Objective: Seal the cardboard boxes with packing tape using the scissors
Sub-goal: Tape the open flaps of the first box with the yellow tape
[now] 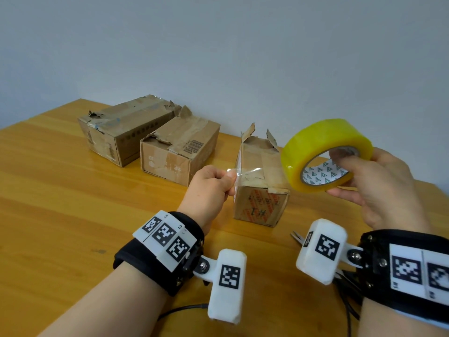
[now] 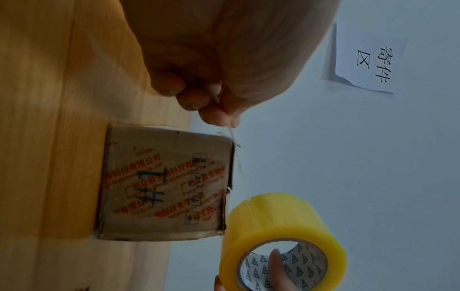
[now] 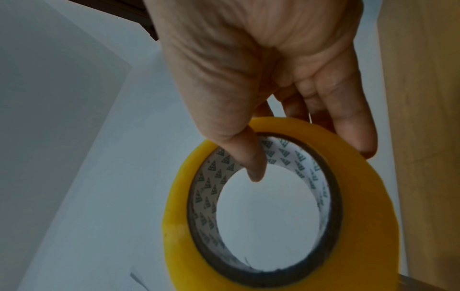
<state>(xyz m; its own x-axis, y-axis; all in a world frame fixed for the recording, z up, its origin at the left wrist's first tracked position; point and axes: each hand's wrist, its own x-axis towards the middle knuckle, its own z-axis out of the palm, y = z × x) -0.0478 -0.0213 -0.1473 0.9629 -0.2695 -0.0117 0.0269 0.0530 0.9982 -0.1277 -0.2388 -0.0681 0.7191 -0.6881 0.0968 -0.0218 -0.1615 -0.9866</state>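
My right hand (image 1: 379, 181) holds a yellow roll of packing tape (image 1: 325, 154) in the air, thumb (image 3: 251, 157) inside the core, fingers round the outside. A clear strip of tape (image 1: 245, 171) runs leftward from the roll to my left hand (image 1: 211, 186), which pinches its free end (image 2: 227, 126). The strip hangs just above a small cardboard box (image 1: 261, 188) with red print and torn open flaps. In the left wrist view the same box (image 2: 164, 183) and roll (image 2: 281, 232) show. The scissors' tips (image 1: 297, 237) peek out on the table beside my right wrist.
Two more worn cardboard boxes (image 1: 126, 130) (image 1: 179, 152) stand side by side at the back left of the wooden table (image 1: 60, 203). A grey wall rises behind, with a paper sign (image 2: 370, 63) on it. A black cable (image 1: 182, 310) trails near the front edge.
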